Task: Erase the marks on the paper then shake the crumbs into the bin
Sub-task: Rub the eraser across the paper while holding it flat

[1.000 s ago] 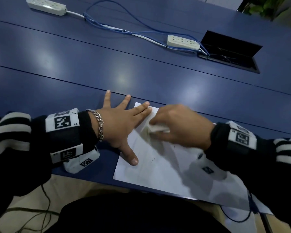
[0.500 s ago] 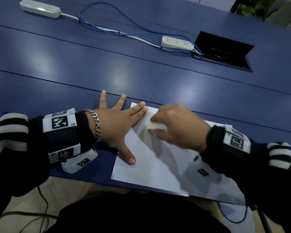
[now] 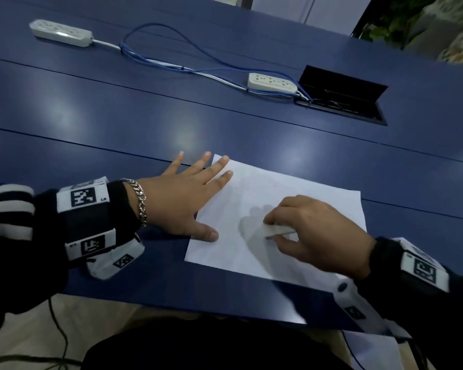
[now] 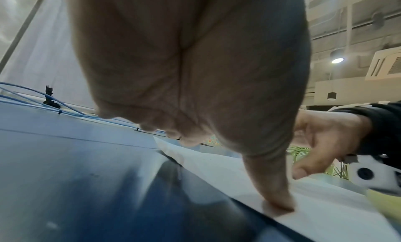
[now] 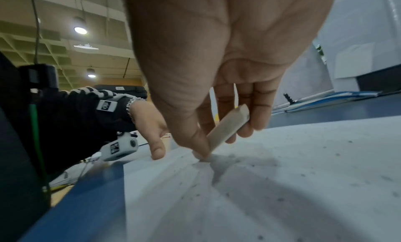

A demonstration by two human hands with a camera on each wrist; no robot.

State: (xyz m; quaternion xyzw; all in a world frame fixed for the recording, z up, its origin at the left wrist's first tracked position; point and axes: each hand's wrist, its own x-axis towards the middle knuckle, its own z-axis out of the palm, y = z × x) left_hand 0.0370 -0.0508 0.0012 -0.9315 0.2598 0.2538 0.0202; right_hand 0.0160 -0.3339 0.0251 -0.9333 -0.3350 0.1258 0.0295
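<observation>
A white sheet of paper (image 3: pixel 292 198) lies flat on the blue table near its front edge. My left hand (image 3: pixel 187 198) lies flat with straight, spread fingers, pressing the paper's left edge; its thumb (image 4: pixel 275 194) rests on the sheet. My right hand (image 3: pixel 313 233) pinches a long whitish eraser (image 3: pixel 277 230) between thumb and fingers, one end pressed on the middle of the paper. In the right wrist view the eraser (image 5: pixel 225 131) slants down to the sheet (image 5: pixel 282 185), which is speckled with small dark crumbs. The bin is not in view.
Two white power strips (image 3: pixel 60 32) (image 3: pixel 271 82) joined by blue and white cables (image 3: pixel 171 64) lie across the far table. An open black cable hatch (image 3: pixel 342 94) sits at the back right. The table's front edge (image 3: pixel 198 308) runs just below the paper.
My right hand slid the eraser from the paper's upper left, beside my left fingers, down toward the sheet's middle. My left hand stayed flat on the left edge.
</observation>
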